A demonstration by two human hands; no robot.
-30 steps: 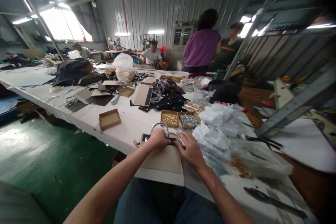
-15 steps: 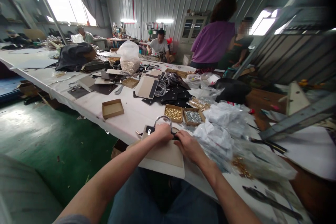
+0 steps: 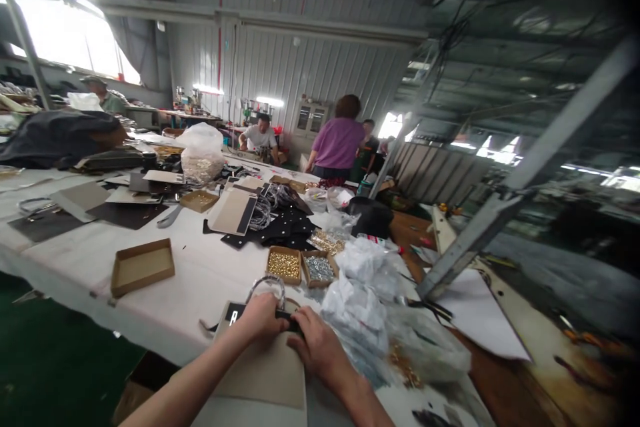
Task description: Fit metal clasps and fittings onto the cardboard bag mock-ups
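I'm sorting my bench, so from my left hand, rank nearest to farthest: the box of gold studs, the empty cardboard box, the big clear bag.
1. Box of gold studs, just beyond the left hand.
2. Empty cardboard box, off to the left.
3. Big clear bag, far up the table.

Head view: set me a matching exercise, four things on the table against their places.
1 empty cardboard box
2 box of gold studs
3 box of silver studs
4 black strap

a beside the crumpled white plastic
b gripped by left hand and right hand
c alone, far left of the hands
d left box of the pair

Pairs: 1-c, 2-d, 3-a, 4-b
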